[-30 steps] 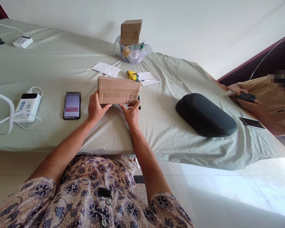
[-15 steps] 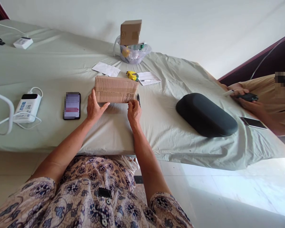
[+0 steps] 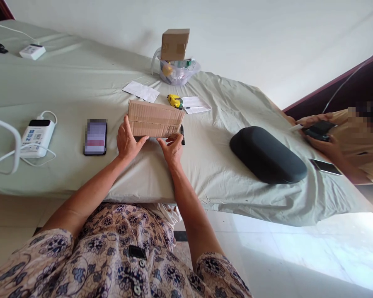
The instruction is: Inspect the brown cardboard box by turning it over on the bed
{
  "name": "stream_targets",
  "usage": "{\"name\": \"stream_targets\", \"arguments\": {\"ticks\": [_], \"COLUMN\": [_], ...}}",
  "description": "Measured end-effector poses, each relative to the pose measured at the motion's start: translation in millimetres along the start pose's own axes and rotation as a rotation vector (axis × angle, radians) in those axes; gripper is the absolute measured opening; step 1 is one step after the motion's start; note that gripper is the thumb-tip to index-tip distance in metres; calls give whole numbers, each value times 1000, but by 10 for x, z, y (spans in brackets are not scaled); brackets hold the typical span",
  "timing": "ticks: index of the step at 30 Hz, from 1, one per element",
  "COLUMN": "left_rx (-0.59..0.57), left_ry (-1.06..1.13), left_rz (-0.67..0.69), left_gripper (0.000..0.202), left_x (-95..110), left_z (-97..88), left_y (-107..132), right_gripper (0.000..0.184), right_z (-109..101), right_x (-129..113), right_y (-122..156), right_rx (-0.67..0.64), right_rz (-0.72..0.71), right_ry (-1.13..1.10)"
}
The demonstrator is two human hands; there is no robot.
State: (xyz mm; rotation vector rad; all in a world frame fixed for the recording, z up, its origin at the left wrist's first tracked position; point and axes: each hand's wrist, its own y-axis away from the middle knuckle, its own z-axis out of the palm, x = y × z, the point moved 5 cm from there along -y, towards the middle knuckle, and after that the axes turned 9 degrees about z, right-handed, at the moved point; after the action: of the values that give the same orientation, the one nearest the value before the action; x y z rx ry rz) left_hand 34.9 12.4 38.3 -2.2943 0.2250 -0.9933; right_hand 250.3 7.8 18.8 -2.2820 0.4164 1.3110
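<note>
A brown cardboard box (image 3: pixel 155 119) with dark writing at its lower right corner is held between my two hands, over the middle of the table. My left hand (image 3: pixel 129 138) grips its left side, thumb along the lower edge. At the lower right corner, my right hand (image 3: pixel 172 148) holds the box with the thumb stretched inward along the bottom. Just right of the box lies a black pen (image 3: pixel 182 135). Behind it are a yellow tape measure (image 3: pixel 175 101), a white paper with a thin pen on it (image 3: pixel 196 104) and another white paper (image 3: pixel 141 91).
To the left are a phone (image 3: pixel 95 138) and a white power bank (image 3: pixel 37 138) with cables. A clear basket (image 3: pixel 182 74) bearing a small carton (image 3: pixel 175 44) stands by the wall. Right of me rests a black case (image 3: pixel 267 155); beyond it, another person's hands (image 3: pixel 321 136) hold a dark object near a phone (image 3: pixel 326 167).
My right thumb has moved inward under the box's lower edge. The box is still in both hands. The other person's dark object now looks opened or raised.
</note>
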Motion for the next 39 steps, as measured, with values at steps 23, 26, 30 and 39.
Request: {"name": "stream_targets", "arguments": {"ticks": [23,26,30,39], "left_rx": [8,6,6,33], "left_ry": [44,30,31,32], "left_rz": [94,110,110,99], "left_gripper": [91,91,91,91], "left_x": [49,39,9,-29], "left_z": [77,78,65,39], "left_y": [51,51,43,53], "right_gripper": [56,56,55,60], "right_z": [-66,-68,-69,-43], "right_x": [126,119,107,120], "right_y": [-102,-88,-49,46], "right_rx": [-45,-62,-74,-73], "right_rz": [61,73,94,128], "right_ry": [-184,-221,-263,-317]}}
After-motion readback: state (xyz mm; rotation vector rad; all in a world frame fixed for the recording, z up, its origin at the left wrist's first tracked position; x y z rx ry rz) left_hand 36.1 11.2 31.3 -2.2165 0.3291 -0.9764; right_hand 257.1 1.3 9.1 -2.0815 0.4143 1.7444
